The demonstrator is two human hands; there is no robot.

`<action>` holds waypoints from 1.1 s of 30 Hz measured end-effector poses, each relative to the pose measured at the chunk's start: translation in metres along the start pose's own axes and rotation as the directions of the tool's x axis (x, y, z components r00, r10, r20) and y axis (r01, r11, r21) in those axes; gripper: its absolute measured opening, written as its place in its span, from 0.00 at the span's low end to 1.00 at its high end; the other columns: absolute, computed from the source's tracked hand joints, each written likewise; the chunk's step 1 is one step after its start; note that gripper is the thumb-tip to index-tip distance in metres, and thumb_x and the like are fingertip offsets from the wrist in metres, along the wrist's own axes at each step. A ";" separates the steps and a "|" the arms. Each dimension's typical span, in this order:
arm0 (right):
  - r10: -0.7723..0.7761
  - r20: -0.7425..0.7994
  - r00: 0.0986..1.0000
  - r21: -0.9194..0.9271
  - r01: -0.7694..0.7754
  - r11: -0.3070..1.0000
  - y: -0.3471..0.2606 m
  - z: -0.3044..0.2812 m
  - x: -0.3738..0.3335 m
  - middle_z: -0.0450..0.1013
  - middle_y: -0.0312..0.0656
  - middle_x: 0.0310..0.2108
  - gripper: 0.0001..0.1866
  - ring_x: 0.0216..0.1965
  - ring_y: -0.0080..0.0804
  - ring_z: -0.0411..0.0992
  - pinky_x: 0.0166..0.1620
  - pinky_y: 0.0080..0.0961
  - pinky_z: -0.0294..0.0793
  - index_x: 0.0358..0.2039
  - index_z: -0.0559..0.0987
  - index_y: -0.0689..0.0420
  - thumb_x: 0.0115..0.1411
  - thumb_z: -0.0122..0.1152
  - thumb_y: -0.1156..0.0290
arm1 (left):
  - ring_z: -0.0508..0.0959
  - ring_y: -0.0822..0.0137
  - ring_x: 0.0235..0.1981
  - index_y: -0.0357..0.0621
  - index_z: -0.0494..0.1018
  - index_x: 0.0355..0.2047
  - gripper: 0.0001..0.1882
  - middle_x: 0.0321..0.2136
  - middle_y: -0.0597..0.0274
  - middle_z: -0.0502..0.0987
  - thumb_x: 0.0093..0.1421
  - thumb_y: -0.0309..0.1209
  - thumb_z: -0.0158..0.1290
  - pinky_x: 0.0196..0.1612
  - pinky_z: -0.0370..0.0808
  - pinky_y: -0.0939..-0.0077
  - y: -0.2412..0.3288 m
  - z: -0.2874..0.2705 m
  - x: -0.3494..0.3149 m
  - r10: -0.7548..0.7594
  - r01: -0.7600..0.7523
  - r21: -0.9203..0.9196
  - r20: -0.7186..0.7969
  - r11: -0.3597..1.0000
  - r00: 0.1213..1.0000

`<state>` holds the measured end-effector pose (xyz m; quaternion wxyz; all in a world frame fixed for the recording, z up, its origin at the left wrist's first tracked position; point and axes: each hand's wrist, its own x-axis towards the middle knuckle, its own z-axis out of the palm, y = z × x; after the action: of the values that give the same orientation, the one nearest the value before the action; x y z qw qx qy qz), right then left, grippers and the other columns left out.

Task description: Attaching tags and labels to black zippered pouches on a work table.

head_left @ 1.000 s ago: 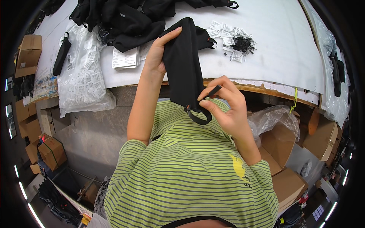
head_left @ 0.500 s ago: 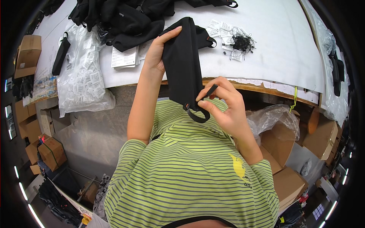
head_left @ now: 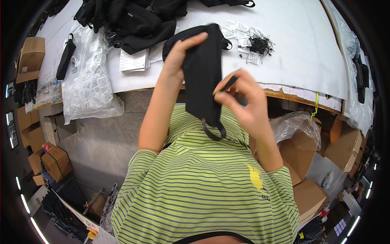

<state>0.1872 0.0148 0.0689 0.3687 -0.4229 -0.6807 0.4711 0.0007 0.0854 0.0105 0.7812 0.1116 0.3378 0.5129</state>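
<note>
A long, narrow black fabric pouch [head_left: 202, 83] hangs in front of my chest, over the table's front edge. My left hand [head_left: 178, 55] grips its upper part, with the thumb across the front. From the pouch's lower end a black strap loop [head_left: 215, 136] dangles. My right hand [head_left: 248, 99], slightly blurred, is closed at the pouch's right edge. A short black strip [head_left: 230, 83] sticks out between its fingers; whether it is joined to the pouch I cannot tell. Behind the pouch, another black pouch [head_left: 172, 45] lies on the white table [head_left: 300, 49].
More black pouches [head_left: 142, 26] are heaped at the far left. A clear bag of white tags [head_left: 91, 81] and a stack of white papers [head_left: 133, 62] lie left. Loose tags with black strings [head_left: 260, 45] lie right. Cardboard boxes [head_left: 298, 156] stand below the table's right side.
The pouch and my left hand have shifted right, and the pouch's lower end has dropped slightly. My right hand has moved right and up along its edge, still pinching the strip.
</note>
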 end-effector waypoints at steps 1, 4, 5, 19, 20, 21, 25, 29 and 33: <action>-0.058 0.075 0.996 0.010 0.057 0.998 0.001 0.003 -0.007 0.66 0.39 0.27 0.08 0.30 0.30 0.66 0.33 0.22 0.65 0.27 0.77 0.62 0.48 0.66 0.73 | 0.80 0.70 0.23 0.33 0.76 0.34 0.09 0.27 0.56 0.80 0.56 0.28 0.55 0.28 0.79 0.81 0.008 -0.007 0.005 -0.062 0.071 -0.121 0.079 0.990 0.995; 0.017 0.108 0.994 -0.110 -0.005 0.994 0.001 0.001 -0.017 0.66 0.39 0.26 0.08 0.32 0.31 0.66 0.35 0.23 0.65 0.27 0.77 0.62 0.49 0.65 0.73 | 0.81 0.69 0.25 0.33 0.76 0.34 0.09 0.28 0.56 0.80 0.56 0.28 0.55 0.29 0.80 0.79 0.010 -0.014 0.008 0.054 -0.051 -0.051 0.049 0.997 0.997; 0.019 0.112 0.994 -0.088 -0.009 0.996 0.003 -0.001 -0.018 0.67 0.38 0.29 0.07 0.30 0.28 0.65 0.34 0.21 0.65 0.28 0.77 0.62 0.49 0.64 0.73 | 0.81 0.68 0.25 0.33 0.76 0.35 0.09 0.28 0.56 0.80 0.56 0.28 0.55 0.29 0.80 0.79 0.008 -0.013 0.008 0.056 -0.054 -0.070 0.031 0.996 0.998; -0.426 0.414 0.804 -0.597 0.593 0.540 -0.027 -0.026 -0.013 0.72 0.31 0.44 0.17 0.52 0.28 0.66 0.59 0.31 0.56 0.44 0.78 0.43 0.52 0.53 0.69 | 0.80 0.63 0.31 0.35 0.74 0.38 0.13 0.33 0.55 0.79 0.59 0.33 0.52 0.37 0.79 0.72 0.000 -0.013 -0.012 -0.151 0.116 -0.189 -0.181 0.975 0.972; -0.459 0.385 0.801 -0.629 0.591 0.504 -0.031 -0.025 -0.015 0.72 0.31 0.43 0.17 0.50 0.29 0.68 0.60 0.31 0.54 0.43 0.78 0.43 0.52 0.53 0.67 | 0.78 0.61 0.41 0.34 0.71 0.42 0.17 0.40 0.53 0.77 0.62 0.36 0.47 0.45 0.76 0.66 -0.003 -0.015 -0.013 -0.141 0.107 -0.169 -0.211 0.980 0.967; -0.445 0.384 0.809 -0.651 0.579 0.491 -0.030 -0.020 -0.022 0.71 0.30 0.45 0.19 0.51 0.28 0.67 0.61 0.34 0.53 0.45 0.77 0.38 0.52 0.53 0.67 | 0.78 0.61 0.41 0.34 0.71 0.42 0.17 0.40 0.53 0.77 0.62 0.36 0.47 0.45 0.76 0.66 -0.006 -0.014 -0.015 -0.134 0.098 -0.171 -0.208 0.980 0.969; -0.474 0.382 0.793 -0.769 0.558 0.312 -0.007 -0.012 -0.018 0.70 0.31 0.44 0.24 0.48 0.26 0.67 0.58 0.36 0.53 0.48 0.76 0.31 0.46 0.62 0.61 | 0.75 0.59 0.46 0.33 0.68 0.47 0.19 0.45 0.51 0.74 0.66 0.37 0.42 0.53 0.71 0.62 -0.018 0.004 -0.037 -0.142 0.065 -0.312 -0.230 0.948 0.963; -0.534 0.282 0.797 -0.740 0.535 0.408 -0.010 -0.033 0.003 0.71 0.31 0.37 0.29 0.37 0.25 0.69 0.47 0.29 0.61 0.49 0.76 0.38 0.42 0.65 0.72 | 0.71 0.62 0.52 0.37 0.65 0.52 0.22 0.50 0.52 0.70 0.66 0.41 0.40 0.55 0.67 0.60 -0.028 -0.007 -0.048 -0.169 0.145 -0.237 -0.086 0.961 0.982; -0.287 -0.116 0.951 -0.335 0.235 0.912 -0.005 -0.043 0.008 0.70 0.39 0.36 0.23 0.37 0.31 0.71 0.44 0.26 0.69 0.45 0.77 0.51 0.45 0.67 0.73 | 0.65 0.63 0.53 0.44 0.55 0.58 0.33 0.56 0.61 0.60 0.60 0.47 0.51 0.56 0.64 0.66 -0.034 -0.028 -0.049 0.458 -0.445 0.528 0.116 0.723 0.881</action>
<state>0.2220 0.0358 0.0868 0.4098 -0.4185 -0.7657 0.2658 -0.0049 0.0223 -0.0083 0.5650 0.3997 0.4397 0.5724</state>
